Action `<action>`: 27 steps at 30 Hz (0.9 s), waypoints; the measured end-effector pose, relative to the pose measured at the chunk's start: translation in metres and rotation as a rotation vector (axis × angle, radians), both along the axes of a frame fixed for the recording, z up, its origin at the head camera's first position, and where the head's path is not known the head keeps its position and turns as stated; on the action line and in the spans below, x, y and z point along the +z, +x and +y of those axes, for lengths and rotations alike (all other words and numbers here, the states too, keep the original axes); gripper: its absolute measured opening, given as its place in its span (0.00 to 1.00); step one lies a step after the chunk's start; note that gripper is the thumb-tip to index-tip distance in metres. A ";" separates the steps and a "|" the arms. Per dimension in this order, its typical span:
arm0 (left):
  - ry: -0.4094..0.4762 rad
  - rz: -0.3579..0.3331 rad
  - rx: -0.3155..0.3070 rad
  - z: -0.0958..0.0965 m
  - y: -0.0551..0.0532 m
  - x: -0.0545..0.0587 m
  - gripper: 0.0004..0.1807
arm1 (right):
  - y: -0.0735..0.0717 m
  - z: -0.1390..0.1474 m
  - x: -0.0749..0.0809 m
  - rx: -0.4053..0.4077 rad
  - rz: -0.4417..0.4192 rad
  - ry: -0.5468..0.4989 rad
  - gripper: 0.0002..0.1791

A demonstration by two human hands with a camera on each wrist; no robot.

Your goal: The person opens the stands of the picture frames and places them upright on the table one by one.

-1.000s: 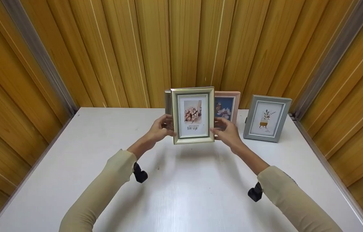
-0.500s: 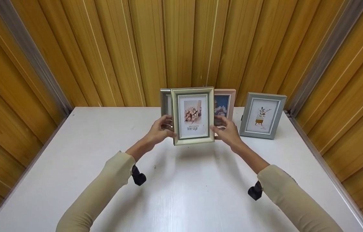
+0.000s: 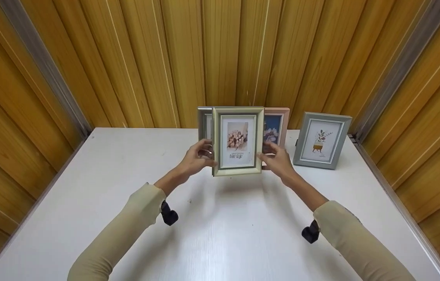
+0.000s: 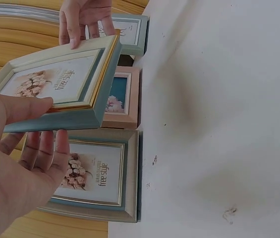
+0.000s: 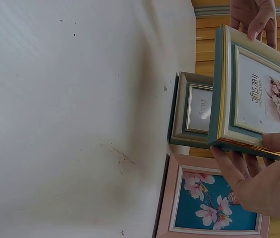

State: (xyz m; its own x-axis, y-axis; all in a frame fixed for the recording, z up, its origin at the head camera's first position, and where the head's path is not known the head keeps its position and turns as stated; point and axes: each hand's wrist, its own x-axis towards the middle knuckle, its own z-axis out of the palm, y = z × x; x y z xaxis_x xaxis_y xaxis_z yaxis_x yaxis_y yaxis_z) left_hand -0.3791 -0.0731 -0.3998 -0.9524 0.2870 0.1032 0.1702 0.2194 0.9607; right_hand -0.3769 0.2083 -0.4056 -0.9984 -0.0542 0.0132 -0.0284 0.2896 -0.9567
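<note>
Between both hands a cream-and-gold picture frame (image 3: pixel 238 171) with a rose photo is held upright, raised off the table. The left hand (image 3: pixel 195 158) grips its left edge, thumb on the front and fingers behind. On the opposite edge the right hand (image 3: pixel 278 158) grips in the same way. Behind it stand a grey-beige picture frame (image 4: pixel 131 183), also with a rose photo, and a pink picture frame (image 5: pixel 172 198) with blossoms on blue. The held frame partly covers both in the head view.
A grey-green picture frame (image 3: pixel 300 154) with a potted-plant print stands at the right on the white table (image 3: pixel 220 234). Wood-look panel walls (image 3: pixel 180 58) enclose the back and sides.
The head view has shifted slightly back and forth. Both hands keep hold of the cream-and-gold picture frame, which sits slightly further right in the view and looks a little straighter.
</note>
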 end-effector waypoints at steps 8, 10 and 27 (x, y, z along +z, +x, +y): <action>-0.046 0.067 -0.043 -0.001 0.006 0.008 0.33 | -0.002 -0.002 0.000 -0.005 -0.012 0.009 0.30; -0.061 0.085 -0.061 0.000 0.009 0.011 0.33 | -0.003 -0.002 -0.001 -0.004 -0.016 0.018 0.30; -0.043 0.219 -0.122 0.029 0.022 0.026 0.34 | -0.016 -0.012 -0.005 -0.052 -0.106 -0.129 0.27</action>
